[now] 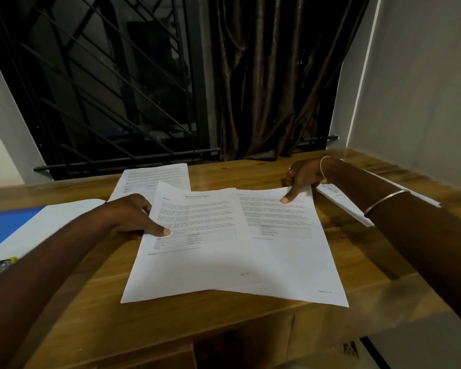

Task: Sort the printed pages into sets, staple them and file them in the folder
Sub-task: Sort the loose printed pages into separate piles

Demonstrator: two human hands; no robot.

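Two printed pages lie overlapped mid-table (250, 328). The left hand (133, 211) pinches the title page (197, 262) at its left edge, thumb on top. The right hand (301, 177) pinches the top edge of the second page (290, 262), fingers curled round it. The blue folder (8, 222) lies open far left, another page (155, 174) sits behind, and a paper stack (338, 198) is under the right arm.

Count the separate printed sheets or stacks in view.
4: left sheet in the left hand; right sheet in the right hand; back stack by the window; side stack under the right forearm. Stacks may hide more.
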